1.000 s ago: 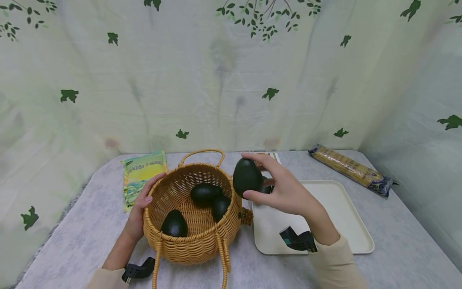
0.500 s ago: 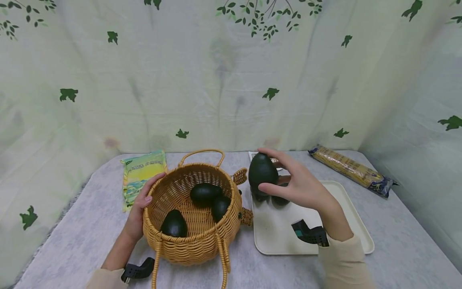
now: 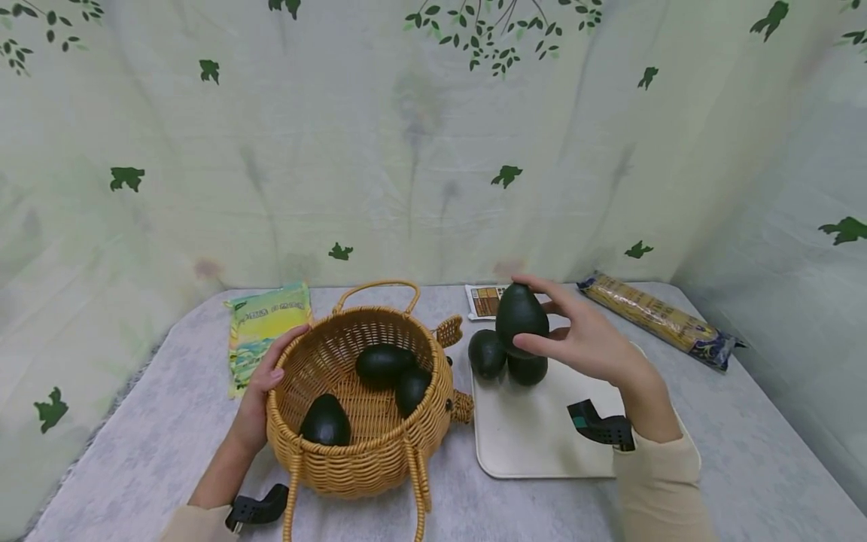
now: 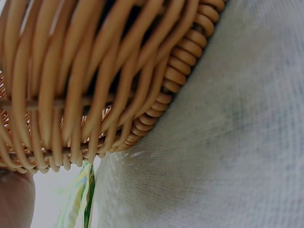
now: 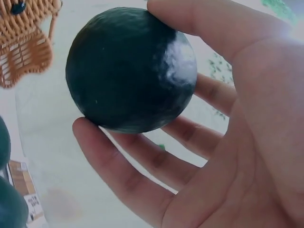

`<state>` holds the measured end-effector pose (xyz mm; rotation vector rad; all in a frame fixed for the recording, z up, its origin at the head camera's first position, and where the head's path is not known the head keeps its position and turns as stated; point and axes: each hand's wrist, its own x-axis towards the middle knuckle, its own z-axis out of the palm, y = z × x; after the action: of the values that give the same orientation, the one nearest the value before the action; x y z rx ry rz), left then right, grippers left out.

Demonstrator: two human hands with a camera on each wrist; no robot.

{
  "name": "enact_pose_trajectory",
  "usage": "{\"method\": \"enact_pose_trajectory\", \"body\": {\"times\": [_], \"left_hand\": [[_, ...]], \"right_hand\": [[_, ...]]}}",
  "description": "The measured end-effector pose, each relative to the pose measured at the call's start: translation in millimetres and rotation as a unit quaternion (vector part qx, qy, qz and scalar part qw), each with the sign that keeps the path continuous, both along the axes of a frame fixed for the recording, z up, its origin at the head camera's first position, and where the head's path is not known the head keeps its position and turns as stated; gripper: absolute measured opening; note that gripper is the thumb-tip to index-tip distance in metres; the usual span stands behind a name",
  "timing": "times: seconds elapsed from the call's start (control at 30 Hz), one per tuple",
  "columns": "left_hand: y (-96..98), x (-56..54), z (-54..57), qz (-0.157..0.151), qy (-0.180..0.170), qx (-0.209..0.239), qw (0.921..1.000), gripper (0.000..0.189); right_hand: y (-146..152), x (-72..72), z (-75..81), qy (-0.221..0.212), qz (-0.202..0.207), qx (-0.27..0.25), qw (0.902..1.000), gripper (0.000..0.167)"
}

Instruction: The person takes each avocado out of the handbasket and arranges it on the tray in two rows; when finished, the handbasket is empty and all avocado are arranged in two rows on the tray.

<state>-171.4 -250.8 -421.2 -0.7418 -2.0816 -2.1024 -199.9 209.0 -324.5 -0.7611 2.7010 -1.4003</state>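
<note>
My right hand (image 3: 579,331) holds a dark green avocado (image 3: 521,320) upright between thumb and fingertips, above the far left part of a cream tray (image 3: 535,444). Close up in the right wrist view, the avocado (image 5: 128,71) has a smooth, shiny skin. Two more avocados, one to the left (image 3: 487,354) and one just below (image 3: 527,370), lie on the tray under it. My left hand (image 3: 260,391) rests with extended fingers against the left outer side of a wicker basket (image 3: 359,474). Inside the basket three avocados are visible, one nearest the front (image 3: 327,420).
A yellow-green packet (image 3: 267,331) lies behind my left hand. At the back right is a long packet (image 3: 657,320) that looks like noodles. A small printed packet (image 3: 482,301) lies behind the tray. The basket has tall loop handles (image 3: 377,284).
My right hand has carried the avocado rightward from beside the basket's rim to over the tray, bringing the two avocados there into view. The left hand and basket stay in place.
</note>
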Motion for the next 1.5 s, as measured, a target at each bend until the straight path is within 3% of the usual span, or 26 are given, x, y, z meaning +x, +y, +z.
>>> {"method": "enact_pose_trajectory", "body": {"times": [0.47, 1.2, 1.5], "left_hand": [[-1.4, 0.6, 0.8, 0.009, -0.005, -0.003, 0.9999, 0.059], [0.2, 1.7, 1.4, 0.005, 0.004, -0.014, 0.9999, 0.060], [-1.1, -0.3, -2.6, 0.009, -0.002, -0.017, 0.9998, 0.060]], "right_hand": [[23, -15.7, -14.1, -0.045, -0.058, 0.077, 0.9944, 0.078], [50, -20.2, -31.3, -0.079, -0.059, 0.128, 0.9869, 0.079], [54, -25.6, -41.0, -0.072, -0.064, 0.176, 0.9796, 0.078]]}}
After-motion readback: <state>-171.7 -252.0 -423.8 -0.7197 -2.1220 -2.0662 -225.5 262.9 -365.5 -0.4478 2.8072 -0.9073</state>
